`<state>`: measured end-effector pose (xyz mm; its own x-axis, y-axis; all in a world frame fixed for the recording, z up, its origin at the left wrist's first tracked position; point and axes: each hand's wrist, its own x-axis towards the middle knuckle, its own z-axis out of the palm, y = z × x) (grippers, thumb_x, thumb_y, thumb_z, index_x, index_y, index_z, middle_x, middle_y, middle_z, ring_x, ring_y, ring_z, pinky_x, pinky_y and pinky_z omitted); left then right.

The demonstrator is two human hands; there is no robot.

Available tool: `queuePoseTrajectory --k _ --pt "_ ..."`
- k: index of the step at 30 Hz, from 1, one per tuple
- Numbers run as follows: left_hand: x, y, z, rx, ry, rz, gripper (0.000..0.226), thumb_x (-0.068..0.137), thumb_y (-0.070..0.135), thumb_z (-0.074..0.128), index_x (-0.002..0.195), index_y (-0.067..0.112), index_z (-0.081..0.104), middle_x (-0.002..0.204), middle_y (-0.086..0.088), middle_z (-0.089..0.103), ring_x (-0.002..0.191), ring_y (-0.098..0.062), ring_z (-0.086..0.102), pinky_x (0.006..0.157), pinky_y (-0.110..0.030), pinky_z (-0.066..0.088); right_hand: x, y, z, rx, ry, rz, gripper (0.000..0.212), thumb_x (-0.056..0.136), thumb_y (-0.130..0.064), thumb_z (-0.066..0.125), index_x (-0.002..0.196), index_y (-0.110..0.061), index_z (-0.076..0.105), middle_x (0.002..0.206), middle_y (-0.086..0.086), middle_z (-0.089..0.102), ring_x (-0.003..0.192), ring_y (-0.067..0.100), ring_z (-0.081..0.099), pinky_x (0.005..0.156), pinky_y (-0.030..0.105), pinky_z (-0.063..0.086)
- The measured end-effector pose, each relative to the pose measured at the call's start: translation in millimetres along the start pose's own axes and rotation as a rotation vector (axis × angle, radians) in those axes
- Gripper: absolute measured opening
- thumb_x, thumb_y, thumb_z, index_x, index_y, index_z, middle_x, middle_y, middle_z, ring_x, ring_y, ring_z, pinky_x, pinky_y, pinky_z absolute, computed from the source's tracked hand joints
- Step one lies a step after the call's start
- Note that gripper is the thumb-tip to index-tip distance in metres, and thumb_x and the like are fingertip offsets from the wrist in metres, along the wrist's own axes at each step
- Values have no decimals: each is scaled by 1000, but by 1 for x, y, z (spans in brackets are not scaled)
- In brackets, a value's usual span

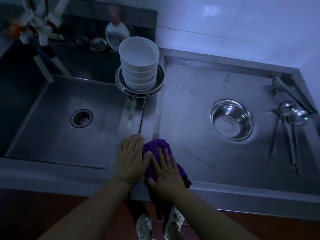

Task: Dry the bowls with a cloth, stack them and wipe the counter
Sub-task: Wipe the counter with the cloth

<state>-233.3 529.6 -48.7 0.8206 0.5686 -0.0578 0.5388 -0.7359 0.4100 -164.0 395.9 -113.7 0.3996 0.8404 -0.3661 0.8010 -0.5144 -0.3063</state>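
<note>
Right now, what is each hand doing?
Left hand: open, flat on the counter.
Right hand: open, pressing the purple cloth.

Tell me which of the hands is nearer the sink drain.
Left. The left hand lies flat on the ledge just right of the basin holding the sink drain; the right hand presses the purple cloth farther right.

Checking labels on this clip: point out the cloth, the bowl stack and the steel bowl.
cloth [156,146]: head view, far purple edge beyond the fingers.
bowl stack [138,51]: head view, inside of the top white bowl.
steel bowl [231,121]: head view, its shiny inner floor.
</note>
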Motion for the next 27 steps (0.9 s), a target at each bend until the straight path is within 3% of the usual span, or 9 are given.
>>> queuePoseTrajectory --k 2,7,10,13,16,20,23,25,27 --pt "-2 3 0 62 -15 49 53 81 35 39 107 -4 64 112 -21 65 105 -37 62 95 -45 45 -10 12 -3 -36 -29 4 77 85 -60 20 138 -38 -33 150 1 -35 136 19 -37 112 40 -22" --pt "-5 3 6 186 -42 199 48 79 31 43 103 -3 67 109 -20 66 102 -34 63 95 -39 32 -40 67 -18 -111 -72 106 74 92 -56 28 148 -33 -14 151 -2 -32 138 18 -32 111 39 -19" --pt "-6 5 10 250 -64 335 49 78 30 43 105 -1 69 110 -17 67 103 -33 64 97 -43 40 -56 101 -30 -169 -114 181 75 91 -60 26 148 -35 -15 155 -2 -27 136 16 -34 112 43 -16" --pt "-3 7 11 301 -113 411 49 76 30 42 105 2 70 112 -16 67 103 -31 64 92 -45 50 -56 113 -39 -264 -111 169 77 84 -70 22 149 -39 -6 160 1 -13 144 22 -20 111 47 -16" --pt "4 7 13 344 -145 385 52 75 32 41 108 4 69 116 -16 66 106 -31 63 93 -47 49 -34 107 -43 -264 -82 98 78 83 -71 28 149 -40 2 159 9 -5 144 29 -18 109 42 -24" --pt "13 8 20 324 -130 314 53 77 34 43 116 5 65 122 -15 63 113 -29 59 100 -45 44 15 96 -41 -281 -43 -91 78 83 -74 17 145 -40 -16 155 14 -25 131 35 -42 109 49 -28" --pt "30 16 28 279 -68 249 50 70 27 67 115 4 66 120 -15 64 112 -29 61 98 -45 46 52 91 -45 -304 13 -191 78 85 -74 14 146 -35 -16 154 13 -23 137 39 -30 108 55 -20" --pt "47 26 31 245 -76 176 63 56 24 84 113 3 66 118 -15 65 109 -30 62 93 -49 49 77 94 -52 -299 40 -221 79 88 -73 14 148 -31 -13 156 13 -19 140 38 -24 110 55 -17" --pt "67 34 35 230 -54 120 69 51 24 88 113 2 66 118 -15 65 109 -30 62 91 -50 48 104 101 -62 -291 55 -242 78 88 -72 11 150 -28 -11 155 12 -21 140 36 -27 111 54 -17"
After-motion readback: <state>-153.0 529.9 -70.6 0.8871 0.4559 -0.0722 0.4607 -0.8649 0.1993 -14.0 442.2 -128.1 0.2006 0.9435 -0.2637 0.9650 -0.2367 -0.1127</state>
